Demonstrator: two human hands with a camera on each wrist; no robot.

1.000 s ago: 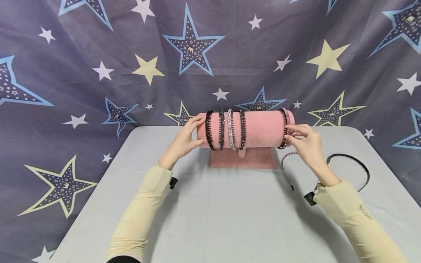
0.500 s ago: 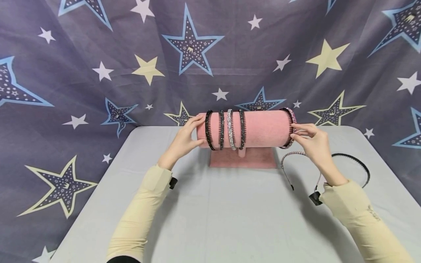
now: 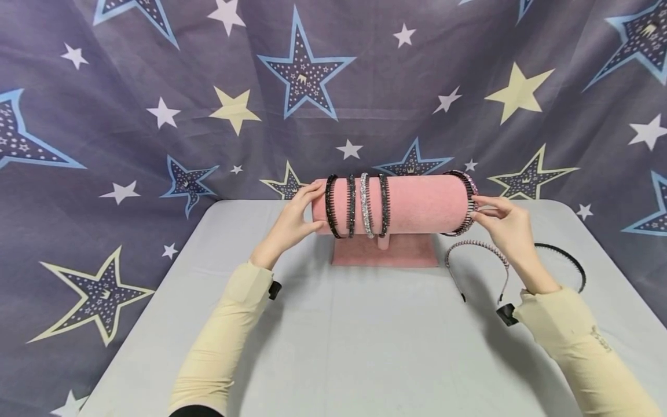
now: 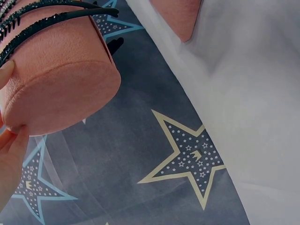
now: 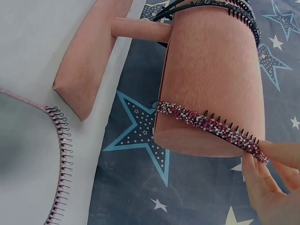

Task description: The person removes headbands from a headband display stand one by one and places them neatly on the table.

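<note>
A pink velvet headband stand (image 3: 427, 200) has a horizontal roll above a flat base. My left hand (image 3: 286, 229) holds the roll's left end, thumb below and fingers on top. With my right hand (image 3: 510, 231) I pinch a glittery pink-and-silver headband (image 5: 211, 125) by its toothed band, between thumb and fingers. It sits at the roll's right end, part of it still against the roll. Towards the left end, the roll bears a black headband (image 3: 331, 205), two dark sparkly ones, and a silver headband (image 3: 366, 205).
On the white-covered table (image 3: 333, 336), a pink toothed headband (image 5: 61, 159) lies to the right of the stand. A black headband (image 3: 565, 253) lies beyond it, partly behind my right forearm. A star-patterned cloth (image 3: 365, 87) hangs behind the table.
My right hand has moved right, sliding the glittery pink headband along the roll to its right edge. More of the pink toothed headband on the table shows. My left hand has stayed put.
</note>
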